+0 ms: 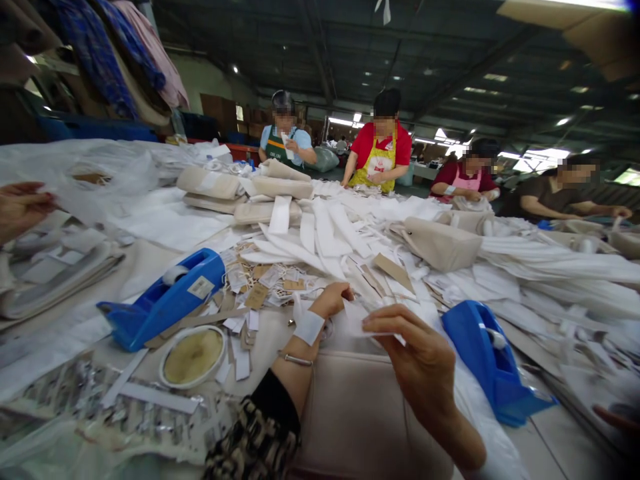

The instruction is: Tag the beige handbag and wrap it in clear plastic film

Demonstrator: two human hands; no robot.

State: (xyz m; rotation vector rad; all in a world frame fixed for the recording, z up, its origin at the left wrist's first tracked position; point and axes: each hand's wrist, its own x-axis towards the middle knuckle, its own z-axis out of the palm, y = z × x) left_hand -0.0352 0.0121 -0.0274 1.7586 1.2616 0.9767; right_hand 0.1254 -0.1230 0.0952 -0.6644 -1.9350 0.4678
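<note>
Cluttered table: blue dispensers flank right fingers pinching a sheet (left fingers unclear).

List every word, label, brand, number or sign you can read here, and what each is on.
No text can be quoted with confidence.
Green apron: pale lettering, too blurred to read.
Yellow apron: reddish print, too blurred to read.
White label on the left blue dispenser: print too small.
Brown tag in the pile: markings too small.
</note>
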